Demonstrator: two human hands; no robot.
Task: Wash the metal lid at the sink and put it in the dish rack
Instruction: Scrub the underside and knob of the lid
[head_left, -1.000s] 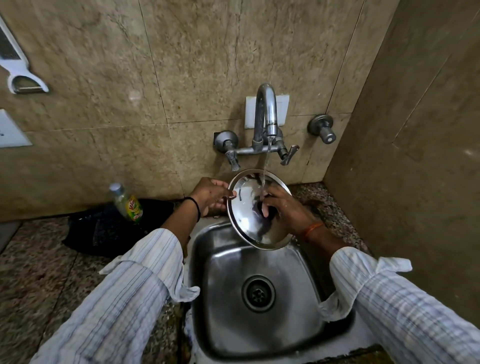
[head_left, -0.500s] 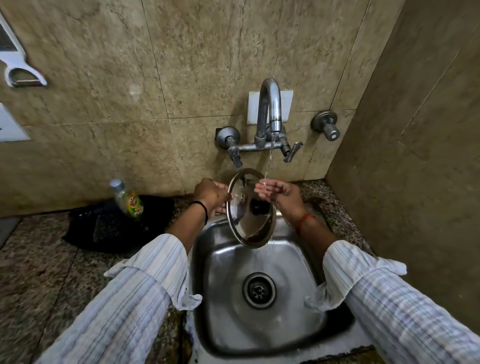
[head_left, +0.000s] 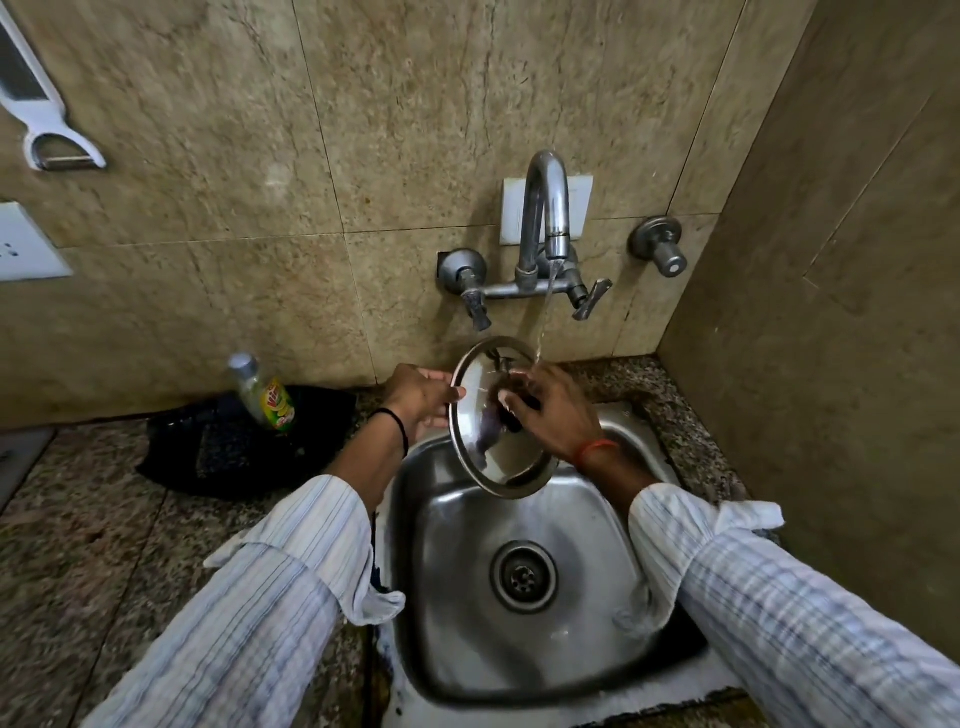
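Note:
A round metal lid (head_left: 485, 457) stands tilted on edge over the back of the steel sink (head_left: 519, 639), its shiny inner face turned toward me. My left hand (head_left: 421, 397) grips its left rim. My right hand (head_left: 553, 410) lies flat against the inner face near the middle, fingers spread. Water runs from the tap (head_left: 545, 208) in a thin stream and lands at my right fingers by the lid's top edge. No dish rack is in view.
A dish soap bottle (head_left: 265, 395) stands on a dark mat (head_left: 228, 447) left of the sink on the granite counter (head_left: 78, 545). A peeler (head_left: 47, 130) hangs on the tiled wall at upper left. A wall closes the right side.
The lid has turned from nearly edge-on to face me more. My right hand came down from under the stream onto the lid's inner face. The left hand kept its hold.

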